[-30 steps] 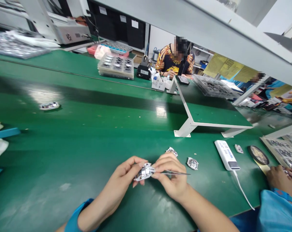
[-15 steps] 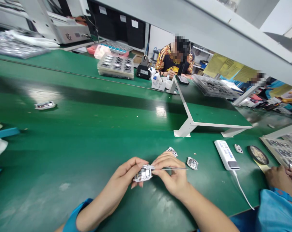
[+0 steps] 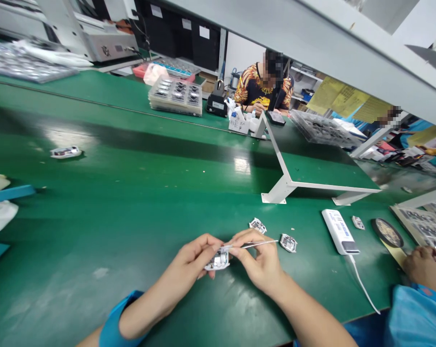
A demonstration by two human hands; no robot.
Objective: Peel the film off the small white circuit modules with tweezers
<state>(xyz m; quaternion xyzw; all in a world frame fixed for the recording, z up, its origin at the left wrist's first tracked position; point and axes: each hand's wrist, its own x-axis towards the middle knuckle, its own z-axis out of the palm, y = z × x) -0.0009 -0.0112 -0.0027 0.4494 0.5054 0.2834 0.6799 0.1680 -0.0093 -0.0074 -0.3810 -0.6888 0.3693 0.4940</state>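
Between its thumb and fingers, my left hand [image 3: 194,255] holds a small white watch-like housing [image 3: 218,260] with a circuit board showing inside. My right hand [image 3: 260,264] is closed around a pair of thin metal tweezers [image 3: 267,243], whose back end sticks out to the right. Their tips are at the housing's upper edge, partly hidden by my fingers. Just beyond my right hand lies a similar housing [image 3: 257,225], with another housing [image 3: 288,243] to its right. A further housing [image 3: 66,152] rests far off on the left of the green table [image 3: 138,207].
A white metal stand [image 3: 277,190] rises ahead on the right. Nearby are a white corded device [image 3: 338,231], a small housing [image 3: 358,222] and a round black dish [image 3: 387,233]. A co-worker's hands [image 3: 425,265] are at the right edge. Stacked trays [image 3: 176,96] and another person [image 3: 263,89] are beyond.
The view has shifted slightly. The housing stays in my left hand and has tilted a little. The tweezers' back end has risen, so they slant up to the right.
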